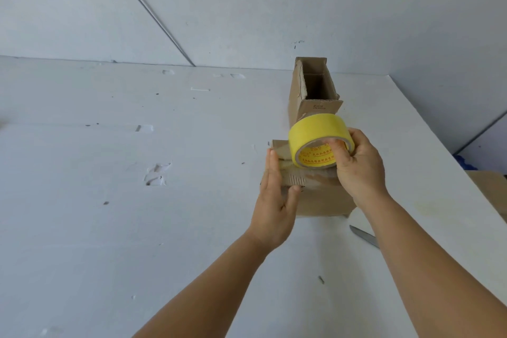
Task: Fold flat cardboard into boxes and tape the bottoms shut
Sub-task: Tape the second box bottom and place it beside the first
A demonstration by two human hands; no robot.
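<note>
A small brown cardboard box (321, 200) lies on the white table (137, 200) in front of me. My left hand (274, 200) presses flat against its left side, thumb across the top face. My right hand (359, 164) grips a yellow tape roll (312, 132), fingers hooked through its core, holding it just above the box's far end. A strip of tape runs from the roll onto the box top near my left fingertips. Behind stands a second, upright cardboard box (304, 101) with its top flaps open.
A metal blade (365, 236) lies on the table just right of the box, partly under my right forearm. More brown cardboard (491, 189) shows at the right edge. White walls rise behind the table, whose right edge runs diagonally.
</note>
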